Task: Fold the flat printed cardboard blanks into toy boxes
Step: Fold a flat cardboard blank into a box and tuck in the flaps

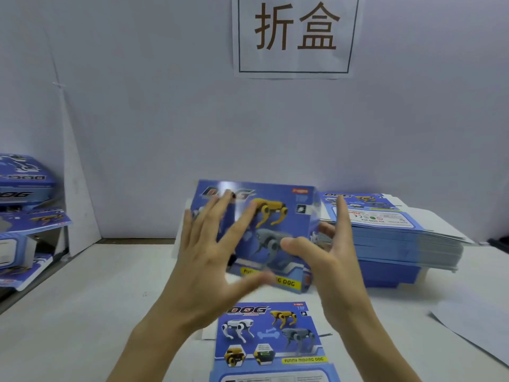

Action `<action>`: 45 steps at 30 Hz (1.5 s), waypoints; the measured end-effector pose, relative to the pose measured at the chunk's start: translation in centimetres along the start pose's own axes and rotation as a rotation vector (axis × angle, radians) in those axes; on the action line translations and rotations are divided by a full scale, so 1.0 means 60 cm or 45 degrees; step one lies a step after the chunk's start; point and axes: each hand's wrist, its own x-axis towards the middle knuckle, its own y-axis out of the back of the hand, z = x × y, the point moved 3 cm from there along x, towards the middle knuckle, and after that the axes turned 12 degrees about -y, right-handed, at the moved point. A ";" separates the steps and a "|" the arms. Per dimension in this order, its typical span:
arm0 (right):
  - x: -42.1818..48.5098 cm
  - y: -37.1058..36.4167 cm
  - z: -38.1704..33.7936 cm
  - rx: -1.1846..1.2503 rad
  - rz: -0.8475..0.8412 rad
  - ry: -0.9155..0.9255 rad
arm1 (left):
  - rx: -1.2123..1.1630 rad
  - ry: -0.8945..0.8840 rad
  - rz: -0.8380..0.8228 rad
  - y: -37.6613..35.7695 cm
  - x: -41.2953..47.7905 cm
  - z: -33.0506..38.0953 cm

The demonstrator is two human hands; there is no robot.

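Observation:
A blue printed toy box [278, 216] with robot dogs on its front is raised above the white table, its front panel facing me. My left hand [209, 260] lies across that panel with straight, spread fingers; it is blurred. My right hand [327, 260] holds the box's right edge, thumb on the front and fingers reaching round the side. A flat blank [272, 343] of the same print lies on the table near me, under my wrists. A tall stack of flat blanks [396, 232] sits to the right of the box.
Folded boxes and loose blanks [24, 205] pile up at the left edge beside a leaning white board [80, 205]. A white sheet [473, 326] lies at the right. A paper sign [294, 34] hangs on the back wall.

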 end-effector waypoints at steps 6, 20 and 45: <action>0.014 -0.003 0.024 0.365 -0.044 -0.109 | -0.921 1.095 0.539 -0.018 -0.012 -0.033; 0.041 0.029 0.032 0.196 -0.268 -0.178 | -1.369 0.575 -0.185 -0.060 -0.029 -0.043; 0.041 0.010 0.106 0.484 -0.660 -0.989 | -1.661 1.163 0.572 -0.083 -0.032 -0.031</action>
